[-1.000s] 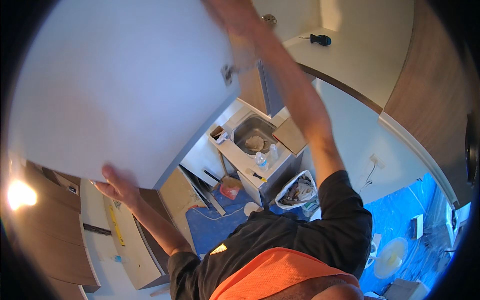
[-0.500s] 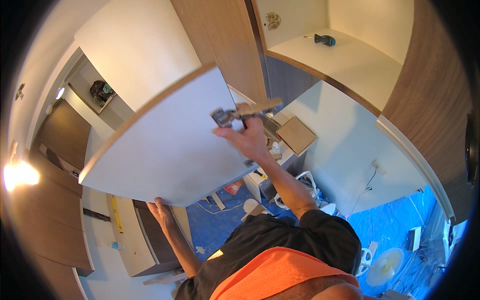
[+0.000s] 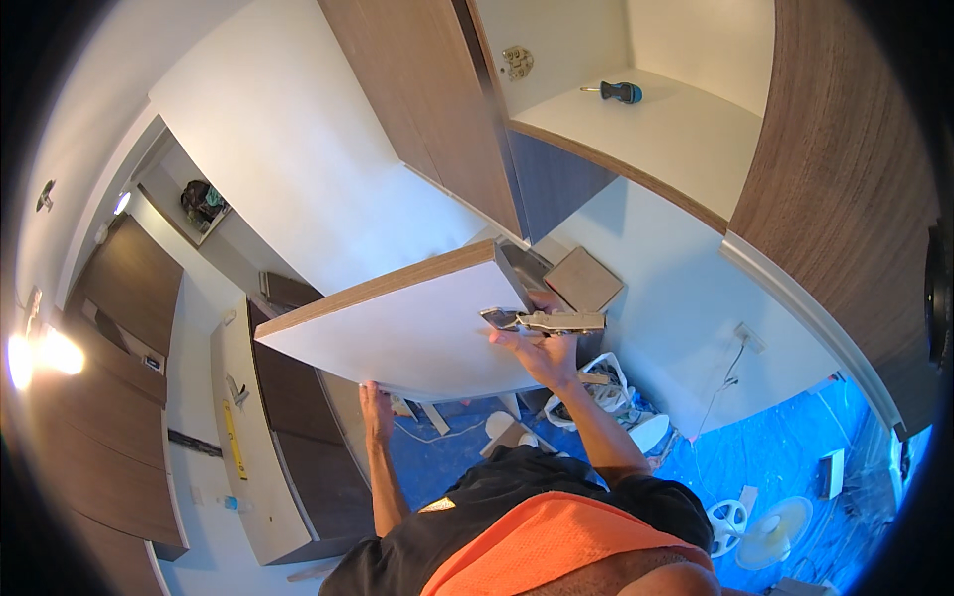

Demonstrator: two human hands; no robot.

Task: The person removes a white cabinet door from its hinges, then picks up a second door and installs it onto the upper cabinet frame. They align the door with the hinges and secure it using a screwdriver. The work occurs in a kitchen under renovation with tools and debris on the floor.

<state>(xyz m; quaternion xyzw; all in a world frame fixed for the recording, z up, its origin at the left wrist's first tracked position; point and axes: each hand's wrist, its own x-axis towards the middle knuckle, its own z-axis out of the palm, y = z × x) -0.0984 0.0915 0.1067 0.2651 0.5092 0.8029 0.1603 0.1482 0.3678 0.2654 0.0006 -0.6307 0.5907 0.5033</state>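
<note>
Below brown cabinets, both hands' fingers (image 3: 375,399) grip the white panel (image 3: 402,333) between them.

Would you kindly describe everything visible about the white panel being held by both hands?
The white panel is a flat rectangular cabinet door with a smooth white face and a wood-coloured edge strip. It is held roughly level in the air. A metal hinge sits at its right edge, gripped by the right hand; the left hand supports the near edge underneath.
</note>
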